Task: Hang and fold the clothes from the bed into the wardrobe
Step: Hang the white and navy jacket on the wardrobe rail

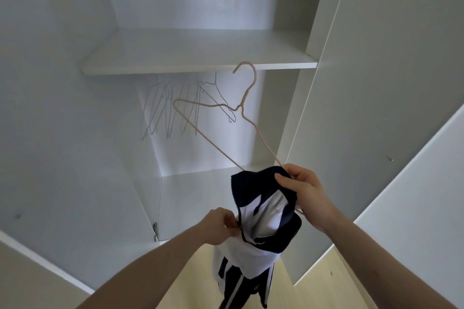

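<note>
- My right hand (305,192) pinches the navy collar of the zip jacket (261,228) together with one end of the pink wire hanger (216,118).
- My left hand (222,224) pinches the zipper edge; the jacket hangs before the open wardrobe (351,83).
- Risk: the hanger is only half inside (I judge), so the collar may slip off it.
- The shelf (195,63) is just above the hook, and the empty hangers (175,108) crowd the space below it.
</note>
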{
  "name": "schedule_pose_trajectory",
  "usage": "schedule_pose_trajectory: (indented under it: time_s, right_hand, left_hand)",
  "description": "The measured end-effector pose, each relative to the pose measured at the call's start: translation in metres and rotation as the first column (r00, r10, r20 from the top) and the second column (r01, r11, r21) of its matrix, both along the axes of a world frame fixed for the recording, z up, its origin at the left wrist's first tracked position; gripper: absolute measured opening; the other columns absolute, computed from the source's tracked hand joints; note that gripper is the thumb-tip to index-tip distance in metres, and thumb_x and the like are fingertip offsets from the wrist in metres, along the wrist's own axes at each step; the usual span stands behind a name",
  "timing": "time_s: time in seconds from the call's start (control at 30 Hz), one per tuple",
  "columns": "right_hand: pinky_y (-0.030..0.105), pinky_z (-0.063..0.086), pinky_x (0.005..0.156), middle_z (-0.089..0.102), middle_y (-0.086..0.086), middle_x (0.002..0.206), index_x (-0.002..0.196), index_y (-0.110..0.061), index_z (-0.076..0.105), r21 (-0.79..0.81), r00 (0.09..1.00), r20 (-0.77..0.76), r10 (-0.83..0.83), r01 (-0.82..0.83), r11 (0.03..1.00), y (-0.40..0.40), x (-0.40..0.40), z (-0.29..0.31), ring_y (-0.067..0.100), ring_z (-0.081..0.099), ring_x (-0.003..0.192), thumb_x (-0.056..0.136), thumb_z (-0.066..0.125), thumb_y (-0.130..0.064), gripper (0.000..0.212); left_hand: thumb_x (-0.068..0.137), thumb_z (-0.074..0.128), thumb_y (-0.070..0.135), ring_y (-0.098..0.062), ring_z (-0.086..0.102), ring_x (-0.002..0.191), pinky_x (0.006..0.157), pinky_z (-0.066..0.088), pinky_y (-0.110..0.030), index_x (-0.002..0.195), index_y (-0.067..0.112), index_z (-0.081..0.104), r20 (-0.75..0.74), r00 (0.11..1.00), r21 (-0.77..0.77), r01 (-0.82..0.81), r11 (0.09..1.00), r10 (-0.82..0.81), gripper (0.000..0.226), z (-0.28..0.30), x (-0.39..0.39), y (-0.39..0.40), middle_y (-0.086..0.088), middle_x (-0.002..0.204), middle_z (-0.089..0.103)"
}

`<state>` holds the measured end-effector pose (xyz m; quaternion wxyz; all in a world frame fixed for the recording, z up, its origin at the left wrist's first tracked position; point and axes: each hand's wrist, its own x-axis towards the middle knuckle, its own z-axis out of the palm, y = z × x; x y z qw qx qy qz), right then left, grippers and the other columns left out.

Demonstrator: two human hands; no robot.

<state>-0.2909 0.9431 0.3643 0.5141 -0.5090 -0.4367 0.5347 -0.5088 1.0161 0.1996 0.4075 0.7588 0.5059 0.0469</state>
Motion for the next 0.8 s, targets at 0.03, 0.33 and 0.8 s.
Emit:
schedule_pose_trajectory:
  time_s: [0.03,0.33,0.8]
  right_hand:
    - [0.022,0.053,0.058,0.073,0.011,0.080,0.094,-0.002,0.073,0.003,1.000,-0.003,0.002,-0.002,1.000,-0.001,-0.002,-0.003,0.020,0.071,0.071,0.097,0.062,0.000,0.012]
    - [0.018,0.047,0.051,0.067,0.009,0.074,0.099,0.007,0.068,0.141,1.000,-0.013,-0.005,0.007,0.990,0.009,0.001,0.007,0.015,0.064,0.061,0.099,0.061,-0.003,0.012]
    - [0.041,0.057,0.078,0.076,-0.014,0.093,0.087,-0.034,0.081,0.221,0.798,0.542,-0.264,0.168,0.961,0.015,0.045,-0.005,0.020,0.071,0.077,0.088,0.080,-0.023,0.012]
  left_hand:
    - [0.086,0.076,0.028,0.005,0.056,0.057,0.057,0.042,-0.009,0.081,0.028,0.066,-0.046,0.999,-0.014,0.011,1.000,-0.012,0.011,0.004,-0.004,0.002,0.010,0.086,0.069]
    - [0.083,0.078,0.032,-0.012,0.067,0.092,0.075,0.053,-0.021,0.092,0.033,0.066,-0.196,0.979,-0.026,0.057,0.998,-0.061,0.016,0.008,-0.042,0.010,0.013,0.096,0.067]
    - [0.099,0.058,0.021,-0.016,0.070,0.103,0.091,0.059,-0.037,0.115,0.030,0.069,0.550,0.715,-0.109,-0.452,0.885,0.433,0.021,0.118,-0.013,0.027,0.007,0.106,0.075]
